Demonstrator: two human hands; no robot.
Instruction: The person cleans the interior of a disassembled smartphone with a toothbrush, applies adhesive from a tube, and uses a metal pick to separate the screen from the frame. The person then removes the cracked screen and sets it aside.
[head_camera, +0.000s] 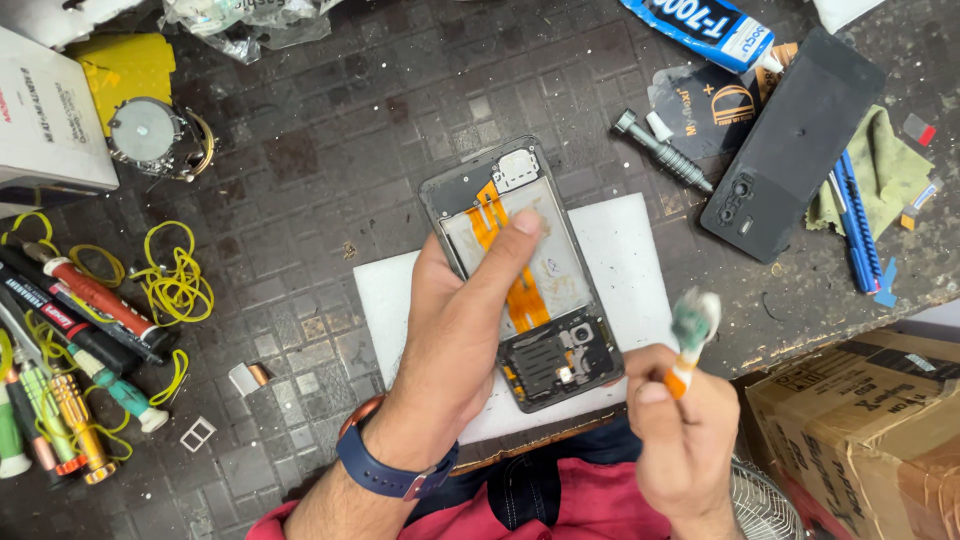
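Opened grey smartphone frame with orange ribbon cable (522, 272) lies on a white mat (630, 262) near the bench edge, gripped by the left hand (455, 335); the right hand (685, 430) pinches a small brush (690, 335) beside it.

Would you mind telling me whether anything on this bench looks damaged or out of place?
The opened phone under the left hand has no back cover, so its orange flex cable is exposed. The right hand holds a small brush. Yellow rubber bands lie scattered among the screwdrivers.

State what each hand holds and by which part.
Left hand grips the opened phone from beneath, thumb on its middle. Right hand holds a small brush by its orange handle.
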